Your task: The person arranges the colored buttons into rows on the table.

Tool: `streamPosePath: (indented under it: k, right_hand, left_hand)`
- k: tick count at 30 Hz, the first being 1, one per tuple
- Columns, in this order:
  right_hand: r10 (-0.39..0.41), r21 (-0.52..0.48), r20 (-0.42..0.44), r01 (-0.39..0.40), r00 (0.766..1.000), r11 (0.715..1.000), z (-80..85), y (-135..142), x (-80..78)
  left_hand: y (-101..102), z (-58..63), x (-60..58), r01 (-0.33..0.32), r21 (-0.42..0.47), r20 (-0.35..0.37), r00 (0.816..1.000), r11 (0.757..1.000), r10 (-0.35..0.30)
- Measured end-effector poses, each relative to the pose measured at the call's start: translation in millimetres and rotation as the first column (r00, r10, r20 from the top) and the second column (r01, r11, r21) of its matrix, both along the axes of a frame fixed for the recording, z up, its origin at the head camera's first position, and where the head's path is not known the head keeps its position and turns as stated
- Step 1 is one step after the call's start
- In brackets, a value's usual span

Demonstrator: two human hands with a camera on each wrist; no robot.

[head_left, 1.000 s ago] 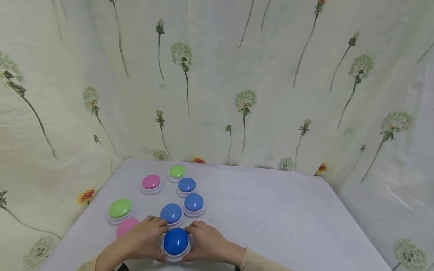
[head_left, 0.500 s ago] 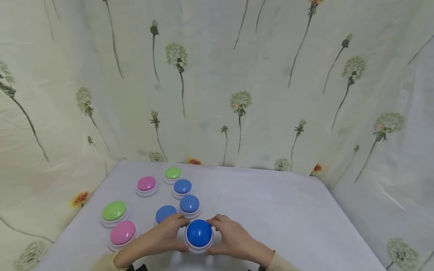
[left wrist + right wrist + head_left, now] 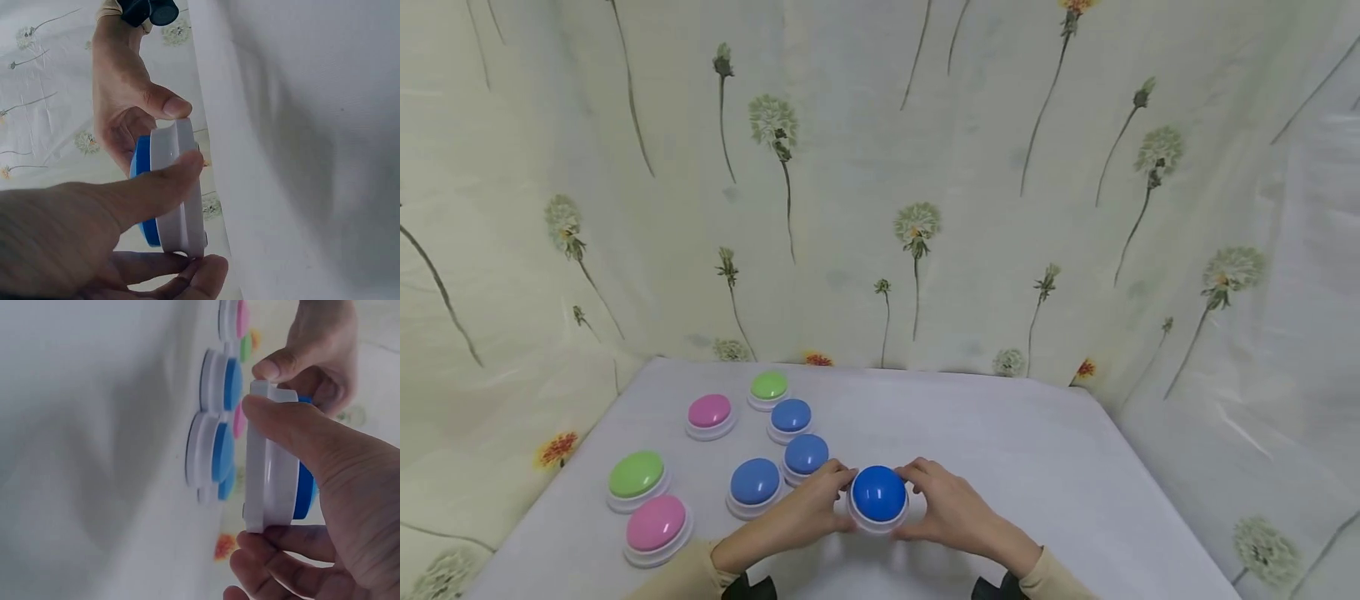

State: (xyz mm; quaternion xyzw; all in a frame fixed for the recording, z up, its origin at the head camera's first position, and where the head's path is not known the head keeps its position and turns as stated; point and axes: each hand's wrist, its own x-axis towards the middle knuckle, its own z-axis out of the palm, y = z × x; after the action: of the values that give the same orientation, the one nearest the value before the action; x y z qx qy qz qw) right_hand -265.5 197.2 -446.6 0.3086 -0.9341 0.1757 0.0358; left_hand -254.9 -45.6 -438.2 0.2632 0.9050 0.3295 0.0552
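A push button (image 3: 878,493) with a blue dome and a white round base is held above the table, between both hands. My left hand (image 3: 820,504) grips the base from its left side, thumb at the near edge and fingers at the far edge. On the opposite side my right hand (image 3: 957,510) grips it the same way. In the left wrist view the white base (image 3: 181,232) stands apart from the tabletop, and the right wrist view also shows a gap between base (image 3: 275,487) and table.
Three more blue buttons (image 3: 755,482) stand left of the hands. Further left are two pink buttons (image 3: 656,523) and two green ones (image 3: 636,473). The white-covered table (image 3: 1000,442) extends right and back, against a dandelion-patterned curtain (image 3: 842,183).
Both hands have carried the blue button to the right and slightly away from me, off the group on the left. The view has turned a little to the right.
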Motion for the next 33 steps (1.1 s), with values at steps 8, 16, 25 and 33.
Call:
streamPosePath:
  k: [8, 16, 25, 33]
  right_hand:
    - [-0.068, -0.067, 0.025, 0.070, 0.997, 0.995, -8.5, 13.1, -28.0]
    - [-0.097, -0.099, 0.061, 0.103, 0.993, 0.990, -15.0, 17.9, -60.6]
    - [-0.053, -0.197, 0.099, 0.072, 0.994, 0.978, -24.3, 14.0, -100.5]
    - [-0.131, -0.179, 0.192, 0.166, 0.973, 0.970, -27.7, 12.1, -121.4]
  left_hand:
    - [19.1, -0.1, -22.6, -0.040, 0.103, -0.014, 0.999, 0.994, 0.042]
    - [40.9, -9.8, -50.2, -0.143, 0.154, -0.007, 0.989, 0.978, 0.145]
    - [57.5, -24.0, -92.3, -0.274, 0.174, 0.048, 0.962, 0.946, 0.270]
    - [68.8, -31.9, -115.5, -0.317, 0.155, 0.013, 0.948, 0.936, 0.319]
